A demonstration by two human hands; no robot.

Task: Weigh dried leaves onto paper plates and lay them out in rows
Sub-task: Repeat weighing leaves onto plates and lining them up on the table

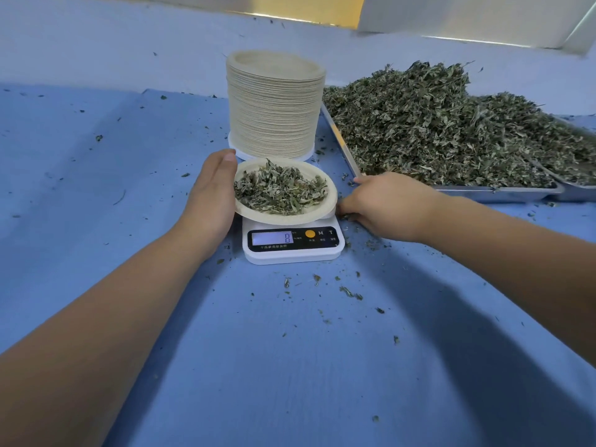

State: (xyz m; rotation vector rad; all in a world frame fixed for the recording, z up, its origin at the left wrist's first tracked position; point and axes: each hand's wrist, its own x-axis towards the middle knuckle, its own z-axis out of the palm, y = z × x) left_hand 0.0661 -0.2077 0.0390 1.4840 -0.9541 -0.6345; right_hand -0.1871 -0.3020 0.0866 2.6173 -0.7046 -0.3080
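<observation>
A paper plate [258, 215] with a small heap of dried leaves [279, 188] sits on a white digital scale [293, 250] whose display reads 8. My left hand [211, 195] lies against the plate's left rim with straight fingers. My right hand [383, 201] rests on the blue cloth to the right of the plate, fingers curled down over loose leaf crumbs beside the scale; whether it grips any is hidden. A tall stack of paper plates [274, 104] stands just behind the scale.
A metal tray [496, 191] heaped with dried leaves [435, 124] lies at the right, a second tray edge [577, 188] beyond it. Leaf crumbs dot the blue cloth [96, 188]. A wall rises behind.
</observation>
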